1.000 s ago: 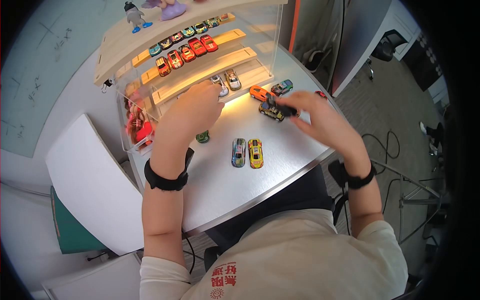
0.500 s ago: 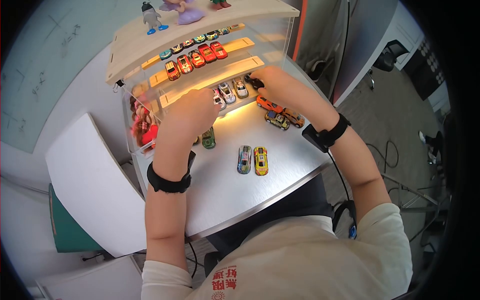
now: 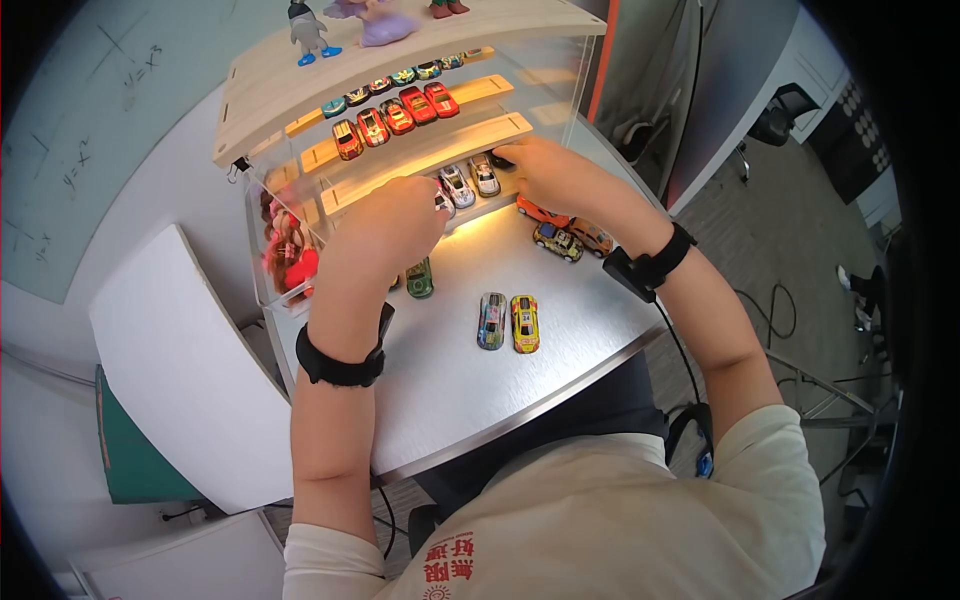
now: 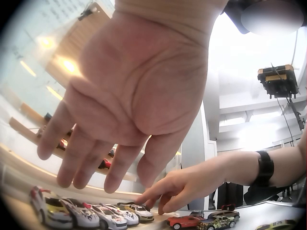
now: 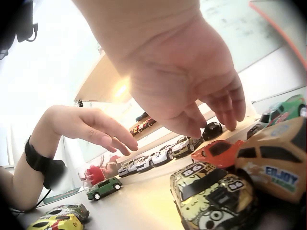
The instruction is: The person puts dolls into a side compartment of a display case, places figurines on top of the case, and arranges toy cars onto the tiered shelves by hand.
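My right hand point(image 3: 545, 170) is at the right end of the lowest shelf, its thumb and fingers around a small black toy car point(image 5: 211, 130). That car stands beside a gold-and-white toy car point(image 3: 485, 175), the last of a row. Over the left part of the same row hovers my left hand point(image 4: 139, 91), fingers loosely extended and holding nothing. White toy cars point(image 4: 109, 215) line up below its fingertips. From the head, this left hand covers part of the row.
A green toy car point(image 3: 419, 278) is near the left forearm. A grey point(image 3: 491, 320) and a yellow toy car point(image 3: 525, 323) lie on the metal table. Orange point(image 5: 216, 153) and patterned toy cars point(image 5: 211, 196) cluster under the right hand. Upper shelves point(image 3: 420, 155) hold more cars.
My right hand has carried the black car from above the table's right side to the lowest shelf. My left hand stays over the row with little movement.
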Demonstrator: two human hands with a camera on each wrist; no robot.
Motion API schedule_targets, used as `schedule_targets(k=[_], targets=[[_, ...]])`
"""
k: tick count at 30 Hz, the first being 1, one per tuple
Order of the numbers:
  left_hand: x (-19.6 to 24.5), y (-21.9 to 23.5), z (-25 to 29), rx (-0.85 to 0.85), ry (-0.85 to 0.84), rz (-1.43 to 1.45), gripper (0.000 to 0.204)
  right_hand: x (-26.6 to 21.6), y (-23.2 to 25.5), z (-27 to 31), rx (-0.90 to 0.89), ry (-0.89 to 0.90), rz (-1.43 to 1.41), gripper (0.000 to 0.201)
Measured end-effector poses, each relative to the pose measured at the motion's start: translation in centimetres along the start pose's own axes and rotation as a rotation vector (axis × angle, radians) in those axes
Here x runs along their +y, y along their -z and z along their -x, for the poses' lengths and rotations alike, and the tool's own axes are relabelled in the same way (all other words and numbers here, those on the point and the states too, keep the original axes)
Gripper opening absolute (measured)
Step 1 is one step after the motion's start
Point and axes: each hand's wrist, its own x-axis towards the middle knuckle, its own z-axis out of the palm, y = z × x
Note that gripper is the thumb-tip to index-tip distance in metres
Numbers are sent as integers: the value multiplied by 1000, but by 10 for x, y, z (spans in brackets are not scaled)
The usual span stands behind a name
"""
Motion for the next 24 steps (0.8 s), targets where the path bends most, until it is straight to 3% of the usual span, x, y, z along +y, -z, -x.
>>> schedule_targets(k=[3,7,9,13,15,18,24], targets=[[-1,0,-1,3,-6,-7,29,-3,6,2,-58,-115,-21,51],[7,4,2,-32,11,-25,30,-11,22,3,-124,-121,-89,51],[8,0,-1,-35,-20,18,31,0,16,-3,-269,-143,-43,53],[22,-3,-2,-3,-126,-9,31,1,11,-2,-247,-116,-3,54],[21,-18,-9,61,-336,-16,35,0,11,-2,-233,-128,-10,53],[14,-49,-22,168,-391,-182,41,3,10,-1,-189,-90,-21,51],[16,-55,-29,93,-368,-182,49,-2,19,6,-164,-87,-94,46]])
